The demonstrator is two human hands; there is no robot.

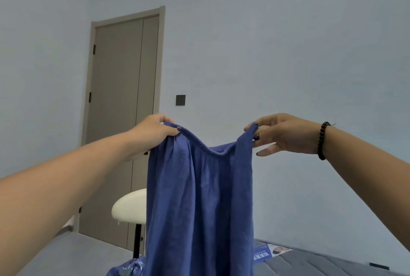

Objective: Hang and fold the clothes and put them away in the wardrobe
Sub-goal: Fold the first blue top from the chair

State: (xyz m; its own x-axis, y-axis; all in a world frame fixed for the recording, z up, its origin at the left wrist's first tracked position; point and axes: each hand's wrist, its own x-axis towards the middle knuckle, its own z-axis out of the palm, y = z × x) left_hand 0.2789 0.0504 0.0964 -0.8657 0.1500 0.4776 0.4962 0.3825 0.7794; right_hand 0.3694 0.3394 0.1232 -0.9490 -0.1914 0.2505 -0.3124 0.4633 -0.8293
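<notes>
A blue garment with an elastic waistband [199, 198] hangs in front of me, held up by its top edge. My left hand [155, 130] pinches the waistband's left end. My right hand [281, 135] pinches the right end between thumb and fingers; a black bead bracelet sits on that wrist. The waistband sags between the two hands. The cloth falls straight down and runs out of the bottom of the view. A second blue, patterned piece of cloth [126, 268] lies low at the bottom, partly hidden behind the hanging garment.
A grey mattress [321, 264] with a printed label lies at the lower right. A white round stool [129, 208] on a black post stands behind the garment. A beige door [119, 109] is shut in the far wall, with a dark switch plate [180, 99] beside it.
</notes>
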